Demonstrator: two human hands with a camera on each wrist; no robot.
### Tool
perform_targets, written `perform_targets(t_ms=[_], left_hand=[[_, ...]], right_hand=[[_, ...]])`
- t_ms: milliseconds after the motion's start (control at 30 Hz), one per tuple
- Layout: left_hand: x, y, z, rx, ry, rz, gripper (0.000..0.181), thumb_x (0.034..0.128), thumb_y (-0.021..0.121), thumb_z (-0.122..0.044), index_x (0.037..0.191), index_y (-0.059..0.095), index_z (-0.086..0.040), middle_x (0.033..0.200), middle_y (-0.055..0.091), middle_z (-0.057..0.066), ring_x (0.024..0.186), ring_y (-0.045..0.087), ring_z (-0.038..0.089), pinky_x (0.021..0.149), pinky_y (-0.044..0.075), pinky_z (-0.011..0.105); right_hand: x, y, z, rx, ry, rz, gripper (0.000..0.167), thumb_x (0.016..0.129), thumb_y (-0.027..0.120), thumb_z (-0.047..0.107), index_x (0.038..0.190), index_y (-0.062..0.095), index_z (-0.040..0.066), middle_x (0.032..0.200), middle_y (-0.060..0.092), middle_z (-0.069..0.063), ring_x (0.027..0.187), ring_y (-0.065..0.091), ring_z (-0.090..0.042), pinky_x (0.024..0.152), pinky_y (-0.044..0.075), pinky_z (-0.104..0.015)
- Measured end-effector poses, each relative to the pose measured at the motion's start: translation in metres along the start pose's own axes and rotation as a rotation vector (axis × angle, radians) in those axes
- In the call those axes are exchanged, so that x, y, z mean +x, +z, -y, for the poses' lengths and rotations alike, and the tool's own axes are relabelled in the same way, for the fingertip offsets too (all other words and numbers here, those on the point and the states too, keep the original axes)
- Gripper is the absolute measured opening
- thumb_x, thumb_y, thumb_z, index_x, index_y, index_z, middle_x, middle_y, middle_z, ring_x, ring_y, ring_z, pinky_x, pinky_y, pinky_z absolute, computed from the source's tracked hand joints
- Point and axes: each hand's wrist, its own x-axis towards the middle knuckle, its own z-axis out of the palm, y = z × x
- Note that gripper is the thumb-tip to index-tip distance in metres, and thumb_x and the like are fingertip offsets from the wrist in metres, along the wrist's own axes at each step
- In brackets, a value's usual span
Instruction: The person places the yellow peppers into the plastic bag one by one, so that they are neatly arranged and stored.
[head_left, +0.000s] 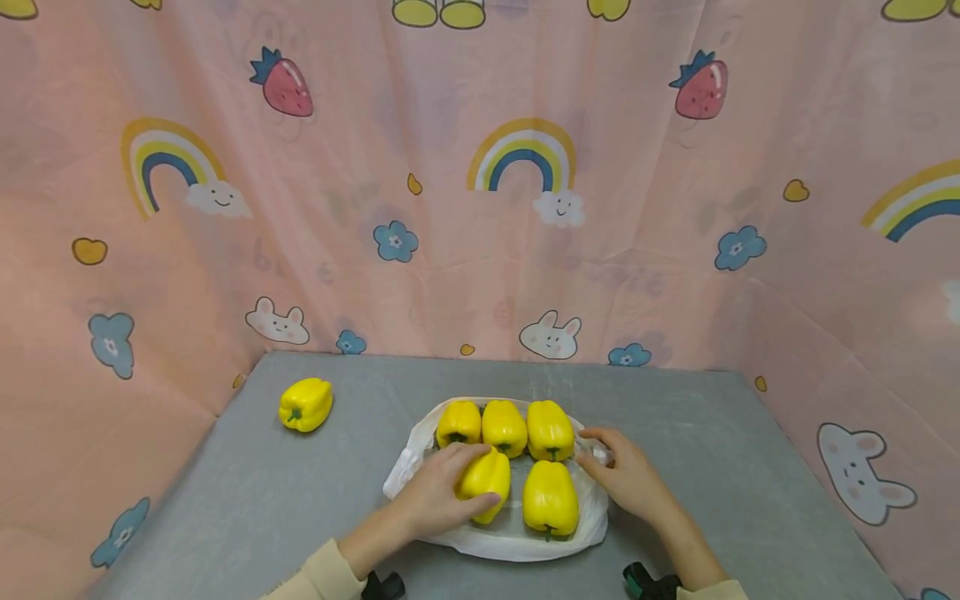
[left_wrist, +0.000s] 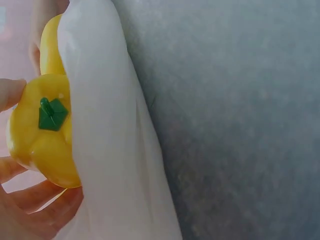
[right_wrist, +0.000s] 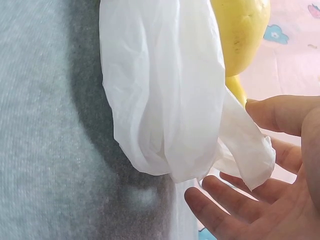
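Note:
My left hand (head_left: 438, 493) grips a yellow bell pepper (head_left: 489, 482), thumb on the near side and fingers around the far side. In the left wrist view its green stem (left_wrist: 52, 115) faces the camera. Under it spreads a white plastic bag (head_left: 495, 546), its rim rolled outward. My right hand (head_left: 628, 477) is at the bag's right rim, beside a yellow pepper (head_left: 550, 429) in the back row. In the right wrist view, loosely extended fingers (right_wrist: 235, 200) lie around a loose flap of bag (right_wrist: 252, 160), without a plain pinch.
Inside the bag sit several other yellow peppers, one of them a front-right pepper (head_left: 551, 498). A lone yellow pepper (head_left: 306, 405) lies at the back left of the grey table (head_left: 262, 500). A pink patterned curtain (head_left: 450, 275) hangs behind and along both sides.

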Motion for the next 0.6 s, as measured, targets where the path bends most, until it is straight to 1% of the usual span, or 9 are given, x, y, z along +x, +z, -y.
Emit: perform_targets(t_ms=[233, 433, 500, 600], left_hand=[[0.002, 0.007, 0.0, -0.032, -0.032, 0.007, 0.069, 0.0936, 0.063, -0.062, 0.146, 0.054, -0.017, 0.143, 0.057, 0.001, 0.13, 0.054, 0.022, 0.106, 0.046, 0.049], [0.003, 0.011, -0.003, -0.071, -0.051, -0.006, 0.068, 0.0947, 0.062, -0.06, 0.144, 0.055, -0.013, 0.141, 0.058, 0.002, 0.126, 0.056, 0.021, 0.105, 0.047, 0.048], [0.003, 0.012, -0.004, -0.084, -0.067, -0.002, 0.068, 0.0954, 0.061, -0.06, 0.144, 0.055, -0.012, 0.141, 0.058, 0.003, 0.126, 0.056, 0.022, 0.105, 0.047, 0.048], [0.003, 0.014, -0.005, -0.073, -0.089, 0.003, 0.068, 0.0966, 0.058, -0.061, 0.143, 0.055, -0.012, 0.141, 0.058, 0.005, 0.127, 0.056, 0.024, 0.105, 0.047, 0.049]], right_hand=[[-0.001, 0.0, 0.001, -0.002, 0.011, -0.001, 0.047, 0.099, 0.067, 0.033, 0.136, 0.06, 0.006, 0.142, 0.054, -0.019, 0.125, 0.055, -0.039, 0.096, 0.052, -0.056], [0.0, 0.001, 0.001, 0.0, 0.013, -0.002, 0.048, 0.099, 0.067, 0.034, 0.137, 0.059, 0.006, 0.143, 0.054, -0.019, 0.125, 0.055, -0.038, 0.096, 0.052, -0.056], [0.0, 0.002, 0.0, -0.001, 0.008, -0.005, 0.047, 0.099, 0.067, 0.033, 0.137, 0.059, 0.005, 0.143, 0.054, -0.019, 0.125, 0.055, -0.038, 0.096, 0.052, -0.056], [0.0, 0.002, 0.0, -0.003, 0.002, -0.009, 0.046, 0.099, 0.067, 0.032, 0.136, 0.059, 0.005, 0.142, 0.055, -0.019, 0.125, 0.055, -0.038, 0.096, 0.052, -0.055]])
